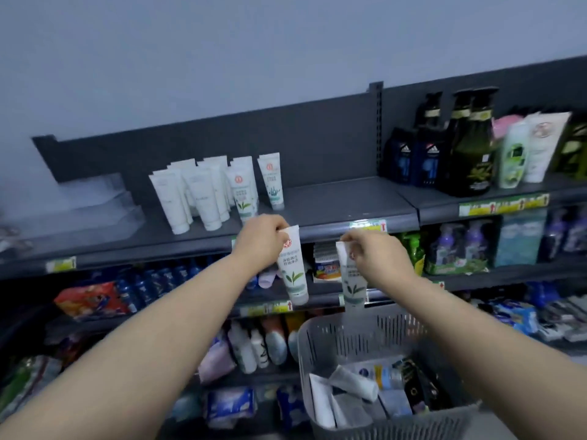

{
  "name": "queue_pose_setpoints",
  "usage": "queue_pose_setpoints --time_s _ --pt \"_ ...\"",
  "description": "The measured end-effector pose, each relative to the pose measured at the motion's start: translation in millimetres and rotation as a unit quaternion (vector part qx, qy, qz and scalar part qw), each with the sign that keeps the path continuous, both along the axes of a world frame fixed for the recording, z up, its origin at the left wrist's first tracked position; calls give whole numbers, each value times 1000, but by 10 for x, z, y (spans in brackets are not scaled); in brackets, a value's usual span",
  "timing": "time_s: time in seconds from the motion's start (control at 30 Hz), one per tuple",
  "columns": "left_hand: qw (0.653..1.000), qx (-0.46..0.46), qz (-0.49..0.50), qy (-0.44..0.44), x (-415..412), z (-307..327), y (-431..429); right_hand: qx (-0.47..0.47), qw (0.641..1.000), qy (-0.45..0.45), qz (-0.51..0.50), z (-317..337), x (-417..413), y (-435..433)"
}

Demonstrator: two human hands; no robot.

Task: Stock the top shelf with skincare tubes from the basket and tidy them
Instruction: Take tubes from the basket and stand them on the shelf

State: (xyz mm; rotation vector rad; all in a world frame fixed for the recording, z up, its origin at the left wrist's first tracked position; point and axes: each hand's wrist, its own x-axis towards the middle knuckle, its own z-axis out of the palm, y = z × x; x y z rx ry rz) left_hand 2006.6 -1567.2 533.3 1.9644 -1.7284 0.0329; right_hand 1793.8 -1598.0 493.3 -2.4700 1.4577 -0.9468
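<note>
**Now: one green-leaf tube in each hand, below the top shelf's edge**

Up on the left half of the top shelf [333, 198], a cluster of standing tubes [203, 192] rests on their caps, crimped ends up. The plain white ones sit to the left; two with a red seal and leaf print stand at the right of the group, the rightmost slightly apart. The shelf surface to the right of them is bare as far as the upright divider.

The left hand [259, 241] is in front of the shelf's front edge, fingers closed around the crimped top of a white tube with a red seal and green leaf [292, 268]. The tube hangs with its long axis nearly vertical, cap pointing down, the lower end leaning a little to the right.

Just right of it, the right hand [376, 258] pinches a second green-leaf tube [349, 277] by its crimped end, thumb and fingers closed on it. This one also hangs cap down, close to upright, above the far rim of the grey plastic basket [397, 423].

The basket sits at lower right and holds more tubes [352, 382] lying on their sides among other small packs.

Further right on the top shelf stand dark pump bottles [470, 147].
</note>
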Motion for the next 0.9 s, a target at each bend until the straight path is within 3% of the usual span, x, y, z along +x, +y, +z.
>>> queue_pose_setpoints --time_s 0.23,0.4,0.9 --pt "996 -48 48 -65 300 670 -755 -33 999 -18 7 570 136 -628" --pt "992 -20 67 -101 471 917 -1366 -27 998 -47 14 761 300 -1139" --pt "986 74 10 -147 1066 776 -2411 -22 997 -72 17 1047 1145 -1702"
